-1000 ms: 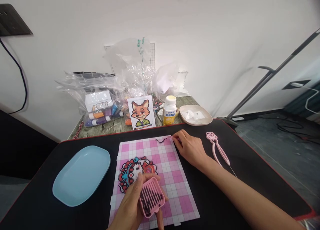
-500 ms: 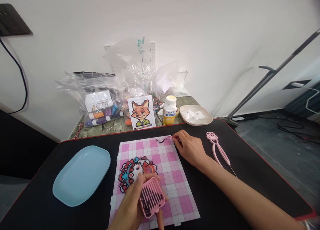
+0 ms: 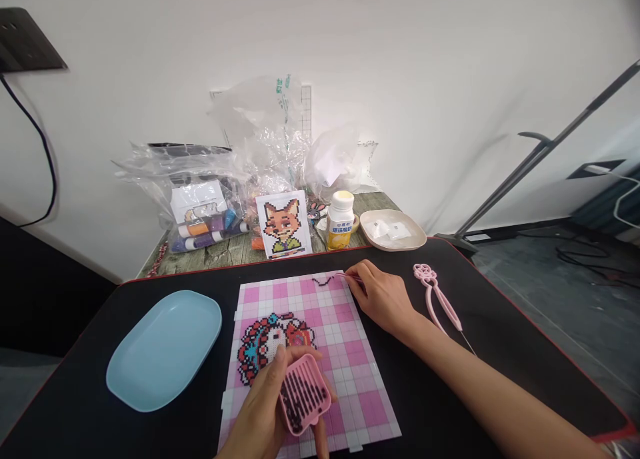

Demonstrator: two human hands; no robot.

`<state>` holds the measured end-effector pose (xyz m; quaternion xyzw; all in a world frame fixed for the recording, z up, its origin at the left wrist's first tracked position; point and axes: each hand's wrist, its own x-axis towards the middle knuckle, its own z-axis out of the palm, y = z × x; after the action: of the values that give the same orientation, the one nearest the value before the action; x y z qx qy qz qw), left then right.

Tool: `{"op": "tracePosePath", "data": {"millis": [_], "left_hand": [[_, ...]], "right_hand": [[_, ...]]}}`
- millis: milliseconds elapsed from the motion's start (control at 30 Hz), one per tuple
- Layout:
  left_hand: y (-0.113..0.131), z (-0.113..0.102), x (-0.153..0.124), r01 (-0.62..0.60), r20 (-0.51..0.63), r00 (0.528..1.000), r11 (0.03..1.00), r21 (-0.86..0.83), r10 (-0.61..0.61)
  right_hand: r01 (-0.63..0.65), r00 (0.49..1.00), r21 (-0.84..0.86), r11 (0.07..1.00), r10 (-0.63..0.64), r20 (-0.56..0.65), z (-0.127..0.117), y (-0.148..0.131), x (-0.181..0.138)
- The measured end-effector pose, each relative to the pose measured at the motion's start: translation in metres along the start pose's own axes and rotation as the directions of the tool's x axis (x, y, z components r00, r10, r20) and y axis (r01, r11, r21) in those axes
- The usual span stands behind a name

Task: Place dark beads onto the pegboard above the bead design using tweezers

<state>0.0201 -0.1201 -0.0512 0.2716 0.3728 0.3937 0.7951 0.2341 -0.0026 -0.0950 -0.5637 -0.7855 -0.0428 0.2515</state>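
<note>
In my left hand [image 3: 267, 399] is a small pink ridged bead tray [image 3: 305, 394], with black beads lying in its grooves. The tray is over the lower part of a pink-and-white checked pegboard [image 3: 357, 372]. Partly behind my fingers, a bead design [image 3: 255, 349] in black, red, blue and white lies on the board. My right hand [image 3: 383, 296] rests by the board's far right corner, fingers pinched on thin pink tweezers [image 3: 341, 274]. The tips of the tweezers are close to a short curved line of black beads [image 3: 323, 282].
Left of the board lies a blue tray [image 3: 165, 349]. Pink flower-handled tweezers [image 3: 440, 299] lie at right. Behind stand a fox pixel picture [image 3: 284, 224], a white-and-yellow bottle [image 3: 341, 220], a cream dish [image 3: 393, 244] holding small packets, and plastic bags [image 3: 200, 206] with coloured tubes.
Almost nothing differs. Both hands keep their places and grips, and the whole view has shifted very slightly.
</note>
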Motion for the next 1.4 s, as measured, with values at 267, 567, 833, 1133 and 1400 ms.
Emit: {"op": "tracePosePath", "data": {"millis": [267, 567, 833, 1133, 1400], "left_hand": [[0.0001, -0.0006, 0.0007, -0.011, 0.016, 1.000, 1.000, 0.012, 0.011], [-0.0008, 0.0005, 0.0014, -0.041, 0.016, 0.999, 0.999, -0.016, 0.041], [-0.0018, -0.0004, 0.0012, -0.040, 0.009, 0.999, 0.999, -0.017, 0.040], [-0.0017, -0.0001, -0.0009, -0.038, -0.017, 0.999, 0.999, -0.007, 0.037], [-0.0006, 0.0007, 0.0001, -0.028, -0.032, 0.999, 1.000, 0.012, 0.028]], "right_hand": [[-0.005, 1.000, -0.010, 1.000, 0.005, 0.011, 0.0005, 0.0000, 0.0009], [0.011, 1.000, 0.018, 1.000, -0.011, -0.016, -0.0001, -0.0008, -0.0011], [0.027, 0.999, -0.004, 1.000, -0.028, -0.036, 0.0011, -0.0002, -0.0006], [0.030, 0.998, 0.008, 1.000, -0.030, -0.047, 0.0005, 0.0000, -0.0001], [0.029, 0.999, -0.003, 1.000, -0.029, -0.038, 0.0032, 0.0007, -0.0004]]}}
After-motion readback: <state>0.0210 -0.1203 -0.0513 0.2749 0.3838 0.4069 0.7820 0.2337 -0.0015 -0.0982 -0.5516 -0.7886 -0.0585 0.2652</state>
